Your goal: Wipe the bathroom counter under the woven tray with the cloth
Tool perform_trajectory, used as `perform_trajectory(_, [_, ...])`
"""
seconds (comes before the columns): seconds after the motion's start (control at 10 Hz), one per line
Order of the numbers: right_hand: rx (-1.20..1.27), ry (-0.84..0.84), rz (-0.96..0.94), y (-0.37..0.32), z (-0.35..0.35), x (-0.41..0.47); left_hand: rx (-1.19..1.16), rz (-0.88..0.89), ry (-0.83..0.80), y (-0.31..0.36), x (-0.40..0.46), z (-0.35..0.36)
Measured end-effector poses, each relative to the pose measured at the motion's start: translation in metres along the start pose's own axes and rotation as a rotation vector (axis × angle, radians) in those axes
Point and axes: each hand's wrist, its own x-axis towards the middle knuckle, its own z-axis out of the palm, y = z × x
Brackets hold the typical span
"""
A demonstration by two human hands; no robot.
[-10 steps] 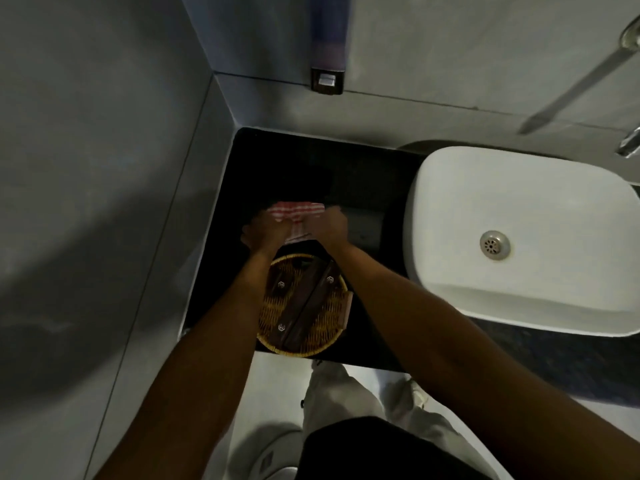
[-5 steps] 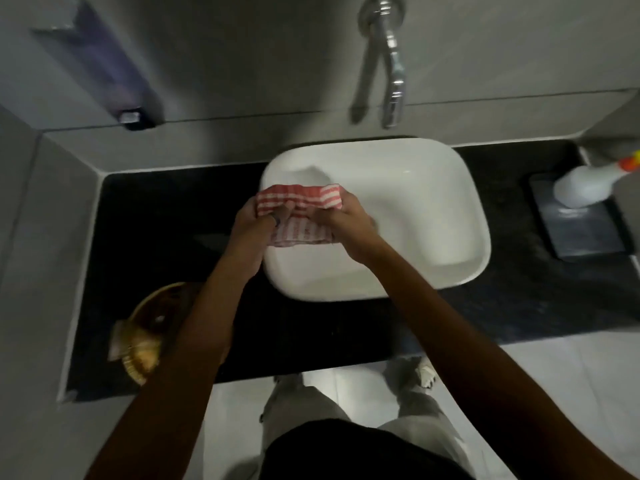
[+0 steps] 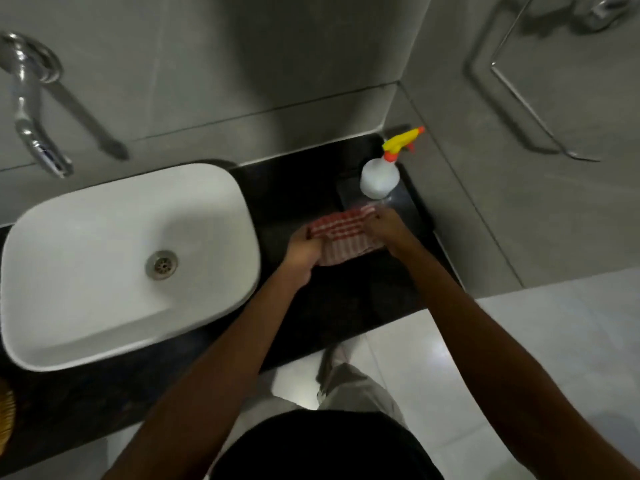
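Note:
Both hands hold a folded red-and-white striped cloth (image 3: 343, 237) over the right part of the black counter (image 3: 311, 323), between the basin and the right wall. My left hand (image 3: 303, 252) grips its left end and my right hand (image 3: 389, 228) grips its right end. Only a sliver of the woven tray (image 3: 6, 419) shows at the far left edge, on the counter left of the basin and far from the cloth.
A white basin (image 3: 86, 323) fills the left half, with a chrome tap (image 3: 29, 109) on the wall above. A white spray bottle (image 3: 381, 174) with a yellow trigger stands on a dark mat (image 3: 408, 209) just beyond the cloth. Grey walls enclose the counter's right end.
Both hands carried the cloth from beside the woven tray at the left end, across the basin, to the counter's right end near the spray bottle. The tray stayed behind.

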Motion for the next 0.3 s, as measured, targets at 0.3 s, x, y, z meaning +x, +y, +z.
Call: perform_trajectory(0.3, [-0.089,0.267,0.166,0.050,-0.082,0.053,0.388,0.054,-0.081,0.022,0.050,0.109])
